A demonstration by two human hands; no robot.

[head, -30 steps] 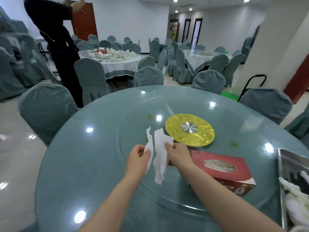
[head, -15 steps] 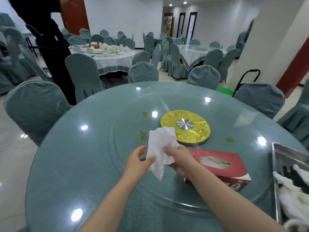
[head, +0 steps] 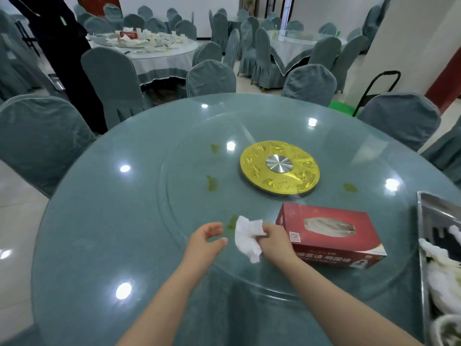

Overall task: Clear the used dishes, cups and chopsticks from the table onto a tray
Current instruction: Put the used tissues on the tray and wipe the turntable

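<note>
My right hand grips a crumpled white tissue just above the glass turntable, close to a green smear. My left hand hovers beside the tissue with its fingers loosely spread, holding nothing. A metal tray at the table's right edge carries white dishes, partly cut off by the frame. More green smears mark the turntable.
A red tissue box lies right of my right hand. A gold disc marks the turntable's middle. Covered chairs ring the table. A person in dark clothes stands far left by another laid table.
The tissue was stretched between both hands, then bunched up. My left hand has let go, and my right hand has lowered the tissue toward the glass.
</note>
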